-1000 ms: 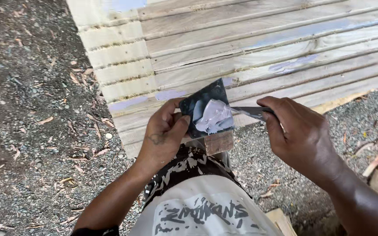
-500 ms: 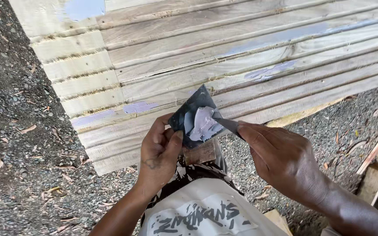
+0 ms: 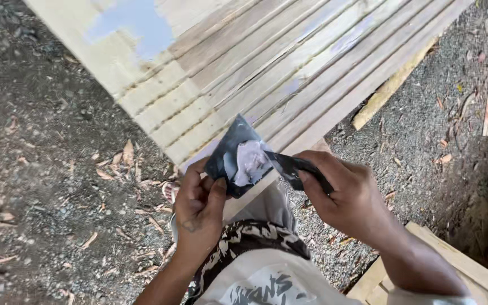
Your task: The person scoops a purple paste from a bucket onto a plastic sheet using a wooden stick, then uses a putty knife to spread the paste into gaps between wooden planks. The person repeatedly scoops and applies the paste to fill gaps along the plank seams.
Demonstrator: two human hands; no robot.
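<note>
Gravel ground (image 3: pixel 46 186), leaf litter; grooved wooden panel (image 3: pixel 289 73) slants overhead. Left hand (image 3: pixel 199 209) pinches a dark flat pad (image 3: pixel 238 161) loaded with pale filler, just off the panel's lower edge. Right hand (image 3: pixel 348 197) grips a scraper (image 3: pixel 289 166), blade touching the filler. Risk: filler could slide off if the pad tilts.

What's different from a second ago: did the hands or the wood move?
The view has turned: the grooved wooden panel now runs more steeply and shows a larger pale filler patch. The hands kept their grip: the left hand still holds the dark pad with pale filler, and the right hand still keeps the scraper blade against it. Nothing was let go.
</note>
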